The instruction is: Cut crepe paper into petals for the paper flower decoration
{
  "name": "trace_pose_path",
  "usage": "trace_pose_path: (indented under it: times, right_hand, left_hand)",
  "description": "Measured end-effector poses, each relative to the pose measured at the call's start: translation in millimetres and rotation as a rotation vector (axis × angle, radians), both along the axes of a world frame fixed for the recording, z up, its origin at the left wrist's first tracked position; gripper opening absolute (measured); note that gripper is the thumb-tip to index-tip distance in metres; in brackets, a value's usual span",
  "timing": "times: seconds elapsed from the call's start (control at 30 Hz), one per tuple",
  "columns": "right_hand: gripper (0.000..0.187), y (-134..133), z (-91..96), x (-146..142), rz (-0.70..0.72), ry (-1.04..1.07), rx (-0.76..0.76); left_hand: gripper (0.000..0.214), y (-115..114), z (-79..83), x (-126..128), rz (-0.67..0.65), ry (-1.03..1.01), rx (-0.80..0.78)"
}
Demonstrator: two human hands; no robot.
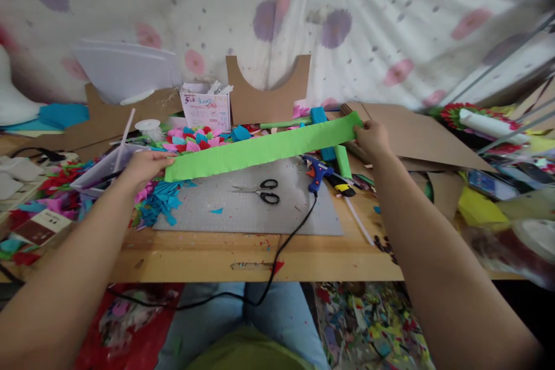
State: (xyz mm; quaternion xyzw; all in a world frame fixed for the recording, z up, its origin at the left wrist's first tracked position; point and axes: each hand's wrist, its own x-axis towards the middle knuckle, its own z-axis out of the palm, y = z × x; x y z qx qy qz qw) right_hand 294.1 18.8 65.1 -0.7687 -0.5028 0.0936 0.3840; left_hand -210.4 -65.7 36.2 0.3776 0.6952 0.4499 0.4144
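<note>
A long strip of green crepe paper [260,150] is stretched out in the air above the table. My left hand [145,167] pinches its left end, and my right hand [373,136] grips the right end, which sits higher. Beneath the strip, a pair of black-handled scissors [262,189] lies on the grey cutting mat [203,214]. To their right rests a blue glue gun [318,172], its black cord running down over the table edge. A yellow and black cutter [342,186] is beside it.
Blue paper pieces [160,202] and a white tray [97,170] are at the left. A white box [206,107] and a cut cardboard piece [269,92] stand at the back. Cardboard sheets [407,127] and a phone [492,185] lie on the right.
</note>
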Motion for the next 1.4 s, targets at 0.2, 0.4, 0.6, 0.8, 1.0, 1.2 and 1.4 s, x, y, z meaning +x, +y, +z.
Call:
trace_pose_path:
  times: [0.2, 0.4, 0.6, 0.8, 1.0, 1.2, 1.4]
  right_hand:
    - [0.007, 12, 14.2, -21, 0.02, 0.324, 0.095]
    - [0.012, 26, 36.8, -53, 0.12, 0.674, 0.222]
    - [0.008, 53, 49.7, -74, 0.245, 0.795, 0.277]
    - [0.008, 83, 23.1, -113, 0.456, 0.752, 0.329]
    - [0.012, 101, 3.5, -149, 0.522, 0.453, 0.441]
    - [0.02, 108, 13.1, -151, 0.472, 0.07, 0.557]
    - [0.026, 99, 11.7, -161, 0.499, -0.134, 0.465]
  left_hand:
    - [0.057, -7, -13.6, 5, -0.227, 0.059, 0.012]
    - [0.069, -12, -14.3, 22, -0.475, 0.137, -0.091]
    - [0.064, -21, -15.7, 37, -0.606, 0.123, -0.189]
    - [0.066, -31, -24.6, 43, -0.759, 0.057, -0.206]
    - [0.057, -32, -29.3, 42, -0.734, 0.138, -0.042]
    - [0.039, -32, -38.0, 35, -0.781, 0.009, -0.05]
    - [0.023, -29, -40.6, 48, -0.853, 0.07, -0.122]
